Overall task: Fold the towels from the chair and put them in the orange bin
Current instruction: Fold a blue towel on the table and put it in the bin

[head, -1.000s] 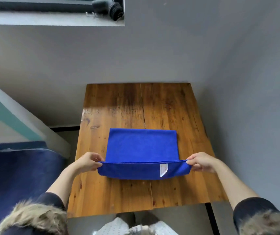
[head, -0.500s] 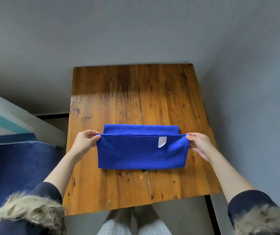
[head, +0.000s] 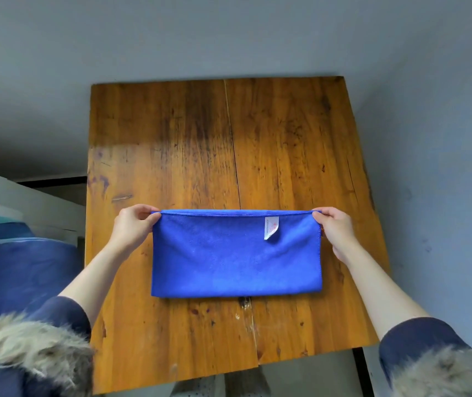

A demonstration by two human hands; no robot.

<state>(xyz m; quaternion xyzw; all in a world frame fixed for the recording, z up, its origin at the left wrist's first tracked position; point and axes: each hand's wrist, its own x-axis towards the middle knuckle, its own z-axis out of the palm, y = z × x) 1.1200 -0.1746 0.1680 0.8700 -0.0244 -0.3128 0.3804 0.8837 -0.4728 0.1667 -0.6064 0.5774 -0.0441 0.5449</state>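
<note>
Pinching the towel (head: 236,253) at its far corners, I have my left hand (head: 131,229) on the corner at ten o'clock and my right hand (head: 333,230) on the one at two o'clock; the towel lies doubled on the table (head: 286,138), its fold toward six o'clock, tag (head: 270,227) up; no bin is in view; if I let go unevenly the top layer could slide and skew the edges; the soft cloth may bunch and spoil the next fold.
</note>
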